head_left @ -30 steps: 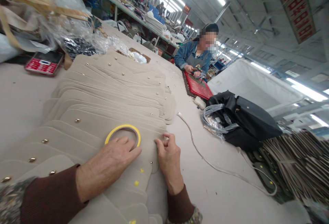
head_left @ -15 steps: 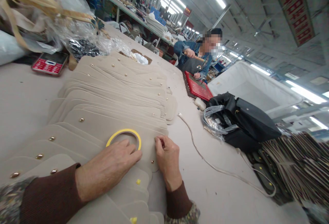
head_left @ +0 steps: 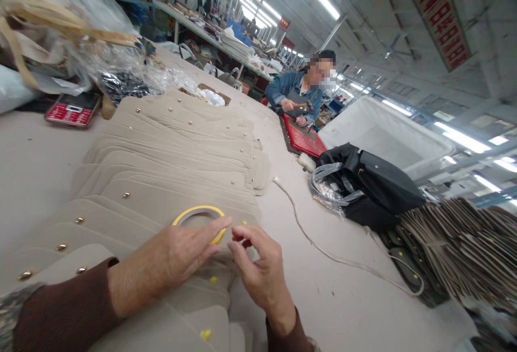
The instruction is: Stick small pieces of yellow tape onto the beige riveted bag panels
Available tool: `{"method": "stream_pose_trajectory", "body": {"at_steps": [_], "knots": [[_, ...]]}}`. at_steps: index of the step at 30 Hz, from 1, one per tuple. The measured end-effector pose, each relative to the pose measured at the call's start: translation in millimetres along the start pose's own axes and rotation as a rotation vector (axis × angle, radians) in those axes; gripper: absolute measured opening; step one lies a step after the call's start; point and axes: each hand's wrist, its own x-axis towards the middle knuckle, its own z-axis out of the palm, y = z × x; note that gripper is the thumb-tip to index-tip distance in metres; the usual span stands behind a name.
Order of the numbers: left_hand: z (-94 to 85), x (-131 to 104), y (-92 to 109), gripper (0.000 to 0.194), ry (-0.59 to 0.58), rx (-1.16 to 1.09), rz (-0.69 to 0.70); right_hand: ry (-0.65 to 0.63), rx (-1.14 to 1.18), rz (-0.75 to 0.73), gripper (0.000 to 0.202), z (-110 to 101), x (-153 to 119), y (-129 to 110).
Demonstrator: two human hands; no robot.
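Observation:
My left hand (head_left: 173, 255) is closed around a roll of yellow tape (head_left: 197, 211), held over the beige panels. Its index finger points toward my right hand (head_left: 262, 266), whose thumb and forefinger curl together in a pinch beside the roll. Whatever lies between those fingertips is too small to make out. Below both hands spread overlapping beige panels (head_left: 161, 185) with rounded ends, several bearing a brass-coloured rivet (head_left: 126, 195). Small yellow tape pieces (head_left: 205, 335) stick to some nearer panels, and another tape bit shows just beyond my right fingers.
A red-keyed calculator (head_left: 72, 110) and plastic wrapping (head_left: 125, 80) lie at the left. On the right are a pale cord (head_left: 307, 236), a black bag (head_left: 375, 185) and stacked dark strips (head_left: 456, 250). Across the table a person holds a hammer (head_left: 301, 105) above a red board (head_left: 302, 136).
My right hand has come off the panel edge and moved slightly left, toward the roll. A yellow tape bit now shows where its fingers were. My left index finger has straightened.

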Motion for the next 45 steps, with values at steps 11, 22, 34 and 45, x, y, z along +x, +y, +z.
{"method": "stream_pose_trajectory", "body": {"at_steps": [11, 22, 34, 45], "knots": [[-6.0, 6.0, 14.0, 0.025, -0.098, -0.141, -0.047, 0.090, -0.301, -0.224, 0.023, 19.8, -8.5, -5.4], [-11.8, 19.2, 24.8, 0.033, -0.068, -0.105, -0.072, 0.168, 0.182, 0.461, 0.015, 24.4, -5.3, -17.8], [-0.6, 0.4, 15.9, 0.027, -0.407, 0.264, -0.147, 0.004, 0.292, 0.924, 0.040, -3.4, -30.9, 22.5], [4.1, -10.2, 15.1, 0.031, -0.447, 0.145, -0.162, -0.158, -0.016, 0.710, 0.025, -4.4, -32.1, 20.6]]}}
